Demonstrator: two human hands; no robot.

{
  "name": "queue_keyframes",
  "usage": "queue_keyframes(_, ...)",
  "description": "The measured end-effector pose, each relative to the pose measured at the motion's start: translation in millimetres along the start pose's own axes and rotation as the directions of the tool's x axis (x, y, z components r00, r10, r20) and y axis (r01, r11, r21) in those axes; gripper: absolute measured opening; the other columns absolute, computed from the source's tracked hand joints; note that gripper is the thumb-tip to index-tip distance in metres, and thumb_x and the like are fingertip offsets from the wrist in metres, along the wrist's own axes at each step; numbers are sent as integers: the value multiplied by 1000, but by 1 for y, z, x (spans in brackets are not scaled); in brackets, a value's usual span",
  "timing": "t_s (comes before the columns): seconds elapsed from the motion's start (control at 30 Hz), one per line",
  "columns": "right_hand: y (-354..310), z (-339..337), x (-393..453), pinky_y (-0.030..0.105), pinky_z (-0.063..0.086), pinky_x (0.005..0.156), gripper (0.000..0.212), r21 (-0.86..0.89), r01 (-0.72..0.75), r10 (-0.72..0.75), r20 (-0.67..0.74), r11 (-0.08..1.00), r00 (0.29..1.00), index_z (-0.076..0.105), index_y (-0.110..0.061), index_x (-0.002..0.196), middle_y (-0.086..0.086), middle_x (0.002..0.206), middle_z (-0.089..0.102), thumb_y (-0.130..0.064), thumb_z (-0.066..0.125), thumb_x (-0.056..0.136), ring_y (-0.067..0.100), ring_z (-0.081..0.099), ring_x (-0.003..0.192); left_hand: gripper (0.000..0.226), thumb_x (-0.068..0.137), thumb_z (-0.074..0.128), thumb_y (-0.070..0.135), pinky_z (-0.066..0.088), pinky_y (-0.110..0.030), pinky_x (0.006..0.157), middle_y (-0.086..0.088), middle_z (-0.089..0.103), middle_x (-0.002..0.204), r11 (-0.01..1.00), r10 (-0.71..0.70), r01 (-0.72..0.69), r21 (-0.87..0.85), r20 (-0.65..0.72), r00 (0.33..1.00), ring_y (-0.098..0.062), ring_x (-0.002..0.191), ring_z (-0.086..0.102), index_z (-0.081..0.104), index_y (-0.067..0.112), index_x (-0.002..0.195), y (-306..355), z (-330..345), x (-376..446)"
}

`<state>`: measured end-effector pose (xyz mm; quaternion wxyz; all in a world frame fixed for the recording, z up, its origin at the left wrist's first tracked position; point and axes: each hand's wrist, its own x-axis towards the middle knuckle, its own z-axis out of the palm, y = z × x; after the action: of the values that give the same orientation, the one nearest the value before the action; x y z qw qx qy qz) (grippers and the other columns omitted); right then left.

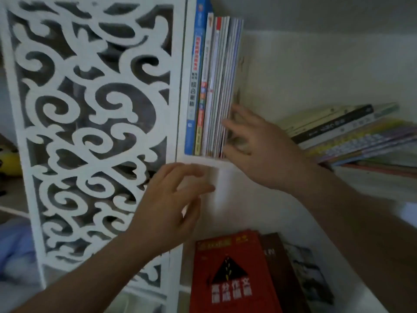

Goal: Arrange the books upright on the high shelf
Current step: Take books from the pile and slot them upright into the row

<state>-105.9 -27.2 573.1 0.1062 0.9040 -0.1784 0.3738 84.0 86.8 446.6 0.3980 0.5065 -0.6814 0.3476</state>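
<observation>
- Fingertips (228, 125) of my right hand (259, 150) are spreading loosely against the outer face of the row of thin upright books (217, 86), bracing rather than clasping; I am judging that this is stopping the pack from leaning rightward into the vacant part of the high white shelf board (203, 160).
- My left hand (171, 199) is hovering just below that board's front edge, fingers half curled and gripping nothing (it is blurred, so whether they are touching the edge I cannot tell).
- The upright row is standing pressed to the shelf's left wall, beside the white carved scrollwork side panel (90, 132), which is giving the books something solid to rest against.
- A slanting stack of pale and dark paperbacks (349, 136) is lying at the right of the same shelf, well apart from the row; those are waiting to be stood up, in my judgement.
- On the lower level a red-covered book with a black triangle (230, 274) is lying flat, overlapping a brown book (277, 263).
- The red cover and the tall blue spine (195, 75) are carrying Chinese characters, too blurred for me to read.
</observation>
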Motion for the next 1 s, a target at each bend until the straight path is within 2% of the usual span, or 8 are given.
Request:
queue_keyframes(0.1, -1, 12, -109, 13, 38, 112, 36, 136, 74, -70, -30, 988, 997, 73, -16, 131, -11, 140, 61, -27, 59, 100, 0, 55, 131, 32, 91, 69, 21, 47, -33, 97, 2, 56, 138, 981, 1, 45, -191, 235, 972, -18, 123, 55, 73, 29, 122, 22, 40, -108)
queue_keyframes(0.27, 22, 97, -264, 7, 44, 94, 33, 201, -534, 478, 269, 821, 836, 69, -54, 111, -42, 117, 62, -28, 70, 92, -14, 60, 110, 47, 97, 49, 68, 46, -35, 103, 9, 44, 153, 800, -393, 550, -241, 483, 783, -9, 134, 46, 53, 55, 142, 69, 99, -257)
queue_keyframes(0.4, 16, 120, -290, 17, 49, 94, 45, 312, -823, 742, 361, 475, 565, 61, -64, 120, -37, 112, 64, -28, 73, 95, -16, 60, 104, 37, 91, 61, 68, 59, -28, 84, -2, 71, 119, 19, -749, 915, -403, 600, 280, -9, 100, 73, 65, 49, 122, 80, 108, -232)
queue_keyframes(0.5, 17, 119, -277, 17, 48, 85, 55, 368, -895, 796, 448, 252, 408, 53, -39, 148, -23, 125, 65, -35, 72, 96, -15, 65, 95, 23, 102, 64, 31, 60, -42, 69, -12, 77, 108, -368, -585, 890, -269, 811, 3, -29, 90, 77, 62, 25, 124, 78, 115, -200)
queue_keyframes(0.63, 15, 123, -268, 38, 62, 80, 77, 485, -874, 775, 563, -27, 288, 40, -39, 155, -11, 116, 71, -27, 81, 90, 3, 76, 90, 21, 104, 60, 21, 61, -37, 62, -14, 77, 105, -321, -504, 927, -193, 863, 5, -32, 79, 77, 60, 13, 124, 80, 112, -182)
queue_keyframes(0.73, 16, 122, -262, 36, 61, 65, 53, 557, -738, 711, 687, -382, 150, 55, -22, 141, 8, 110, 79, -14, 76, 93, 22, 80, 86, 22, 102, 62, 10, 62, -38, 69, -8, 79, 107, -328, -505, 920, -212, 863, 19, -27, 91, 78, 61, 13, 124, 81, 111, -179)
queue_keyframes(0.83, 17, 122, -258, 46, 64, 74, 25, 462, -835, 639, 747, -299, 185, 71, -14, 120, 12, 101, 81, -13, 66, 96, 28, 80, 88, 41, 92, 76, 4, 61, -41, 82, -13, 79, 109, -297, -486, 919, -258, 870, 87, -30, 98, 78, 58, 13, 127, 81, 110, -174)
queue_keyframes(1.0, 22, 115, -273, 49, 63, 84, 32, 519, -814, 643, 722, -260, 255, 73, -16, 120, 15, 106, 80, -2, 69, 92, 36, 79, 93, 73, 72, 91, 13, 59, -55, 95, -13, 74, 124, -280, -376, 902, -327, 902, 210, -34, 113, 72, 58, 33, 134, 84, 103, -172)
